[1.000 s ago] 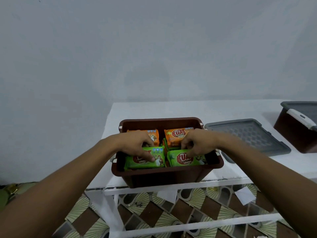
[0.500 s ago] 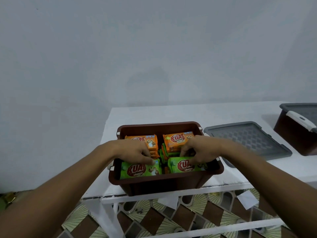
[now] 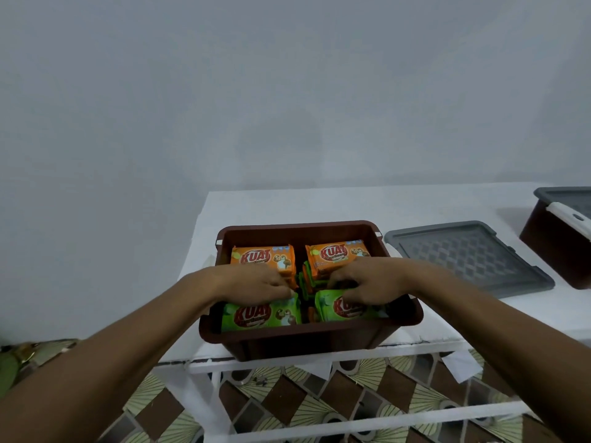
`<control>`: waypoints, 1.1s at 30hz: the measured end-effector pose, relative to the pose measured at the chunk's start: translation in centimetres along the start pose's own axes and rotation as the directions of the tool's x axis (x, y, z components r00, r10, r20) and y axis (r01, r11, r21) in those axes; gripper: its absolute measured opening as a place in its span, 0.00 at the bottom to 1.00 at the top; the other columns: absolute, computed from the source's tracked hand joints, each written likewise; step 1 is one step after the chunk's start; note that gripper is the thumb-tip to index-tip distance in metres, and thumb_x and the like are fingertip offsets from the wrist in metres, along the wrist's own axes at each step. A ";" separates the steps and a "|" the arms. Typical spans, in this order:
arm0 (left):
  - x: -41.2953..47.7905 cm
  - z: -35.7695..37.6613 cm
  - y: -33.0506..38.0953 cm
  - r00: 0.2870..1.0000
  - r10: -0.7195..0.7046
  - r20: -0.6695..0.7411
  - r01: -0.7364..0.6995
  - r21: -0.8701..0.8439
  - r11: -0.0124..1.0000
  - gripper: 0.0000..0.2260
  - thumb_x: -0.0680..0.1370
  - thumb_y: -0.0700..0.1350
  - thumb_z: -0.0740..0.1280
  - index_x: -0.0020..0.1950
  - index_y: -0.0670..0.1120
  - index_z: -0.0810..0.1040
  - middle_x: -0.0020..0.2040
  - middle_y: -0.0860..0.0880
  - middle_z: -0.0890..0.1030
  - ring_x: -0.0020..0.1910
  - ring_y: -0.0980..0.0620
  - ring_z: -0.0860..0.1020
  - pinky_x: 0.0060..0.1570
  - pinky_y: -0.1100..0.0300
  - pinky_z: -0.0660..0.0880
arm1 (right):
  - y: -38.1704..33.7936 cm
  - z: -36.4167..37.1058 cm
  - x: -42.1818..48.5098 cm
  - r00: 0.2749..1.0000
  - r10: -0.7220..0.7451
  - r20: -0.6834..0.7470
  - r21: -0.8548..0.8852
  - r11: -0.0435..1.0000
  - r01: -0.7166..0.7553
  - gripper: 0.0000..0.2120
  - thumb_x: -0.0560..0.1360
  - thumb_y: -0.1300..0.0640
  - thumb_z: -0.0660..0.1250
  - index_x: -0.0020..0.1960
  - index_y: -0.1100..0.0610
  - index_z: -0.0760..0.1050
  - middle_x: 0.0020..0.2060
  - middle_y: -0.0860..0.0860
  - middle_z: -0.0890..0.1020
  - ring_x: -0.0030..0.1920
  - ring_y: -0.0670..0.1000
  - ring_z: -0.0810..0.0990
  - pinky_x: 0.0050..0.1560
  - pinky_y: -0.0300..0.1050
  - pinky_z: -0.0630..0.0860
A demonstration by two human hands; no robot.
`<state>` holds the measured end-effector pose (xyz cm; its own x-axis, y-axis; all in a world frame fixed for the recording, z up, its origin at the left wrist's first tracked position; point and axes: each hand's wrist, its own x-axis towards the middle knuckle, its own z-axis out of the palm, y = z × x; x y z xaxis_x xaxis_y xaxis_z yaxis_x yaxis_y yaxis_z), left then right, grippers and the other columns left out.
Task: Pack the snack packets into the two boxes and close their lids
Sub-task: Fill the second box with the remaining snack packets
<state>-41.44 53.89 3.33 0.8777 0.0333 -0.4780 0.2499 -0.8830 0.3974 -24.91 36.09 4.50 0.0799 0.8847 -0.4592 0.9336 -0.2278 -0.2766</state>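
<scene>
Reaching left hand (image 3: 259, 282): it comes in from the lower left over the left half of the open box. The fingers are curled down, with their tips on the far edge of the left green packet, which they hold. The thumb is hidden.
Right hand (image 3: 367, 282): it comes in from the lower right over the box's right half. The fingers are bent and clasped over the far edge and face of the right green packet.
Open box (image 3: 303, 345): brown, without a lid, it stands at the front edge of the table and holds all the visible packets.
Left green packet (image 3: 260, 316): it lies face up in the near-left part of the box, tipped a little toward the camera.
Right green packet (image 3: 350, 310): it lies in the near-right part of the box, partly covered by the right hand.
Left orange packet (image 3: 263, 258): it lies at the far left of the box, on top of a stack, just beyond the left hand.
Right orange packet (image 3: 335, 252): it lies at the far right of the box, on top of a stack, with its near edge under the right hand.
Middle packets (image 3: 306, 281): green and orange packet edges stand upright between the stacks. How many there are cannot be told.
Loose lid (image 3: 470, 259): grey, it lies flat on the table just right of the open box.
Second box (image 3: 558, 251): brown, at the right edge of the view and well apart from the open box. A grey lid (image 3: 566, 197) sits on it, with a white latch (image 3: 571, 215).
Table (image 3: 319, 203): white, set against a plain grey wall (image 3: 287, 91).
Floor (image 3: 319, 407): patterned tiles show through the table's frame.
</scene>
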 end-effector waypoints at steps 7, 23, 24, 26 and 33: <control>0.0 0.3 -0.5 0.992 0.094 -0.088 -0.088 0.069 0.994 0.23 0.83 0.56 0.53 0.46 0.41 0.79 0.39 0.43 0.79 0.34 0.49 0.75 0.42 0.51 0.75 | 0.1 0.4 -0.3 0.996 -0.064 -0.069 0.008 0.998 0.064 0.18 0.81 0.53 0.59 0.70 0.50 0.70 0.63 0.48 0.76 0.58 0.45 0.73 0.61 0.44 0.70; 0.3 0.1 -0.7 0.991 0.088 -0.105 -0.078 0.091 0.993 0.19 0.83 0.49 0.54 0.49 0.40 0.80 0.45 0.45 0.83 0.40 0.50 0.81 0.44 0.53 0.78 | -1.0 1.5 0.9 0.995 -0.089 -0.049 -0.015 0.996 0.088 0.18 0.82 0.48 0.53 0.68 0.51 0.70 0.56 0.47 0.78 0.49 0.45 0.73 0.54 0.45 0.67; 0.3 0.1 -0.4 0.987 0.095 -0.126 -0.082 0.109 0.991 0.18 0.83 0.49 0.55 0.51 0.41 0.81 0.44 0.48 0.82 0.38 0.53 0.80 0.41 0.58 0.77 | -1.0 1.5 0.7 0.990 -0.099 -0.101 -0.084 0.992 0.090 0.18 0.81 0.48 0.54 0.68 0.50 0.70 0.54 0.47 0.78 0.47 0.44 0.71 0.50 0.43 0.66; 0.1 -0.1 -0.1 0.973 0.122 -0.196 -0.093 0.148 0.985 0.13 0.83 0.49 0.57 0.55 0.46 0.80 0.42 0.55 0.78 0.36 0.60 0.76 0.37 0.68 0.71 | -0.9 1.5 0.3 0.955 -0.137 -0.261 -0.192 0.977 0.088 0.15 0.80 0.50 0.56 0.65 0.48 0.73 0.50 0.46 0.79 0.42 0.43 0.71 0.44 0.42 0.67; 0.6 -0.7 -1.2 0.839 0.240 -0.488 0.015 0.462 0.887 0.11 0.75 0.55 0.67 0.54 0.52 0.73 0.48 0.57 0.73 0.46 0.56 0.72 0.36 0.59 0.70 | 1.7 0.4 1.1 0.809 -0.085 -0.582 -0.244 0.967 -0.074 0.11 0.75 0.51 0.67 0.58 0.49 0.75 0.51 0.45 0.74 0.52 0.46 0.73 0.44 0.42 0.73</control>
<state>-40.95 55.29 3.11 0.9960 0.0450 0.0765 0.0464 -0.9988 -0.0165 -23.34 36.48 3.21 0.1886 0.9715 0.1432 0.9820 -0.1866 -0.0276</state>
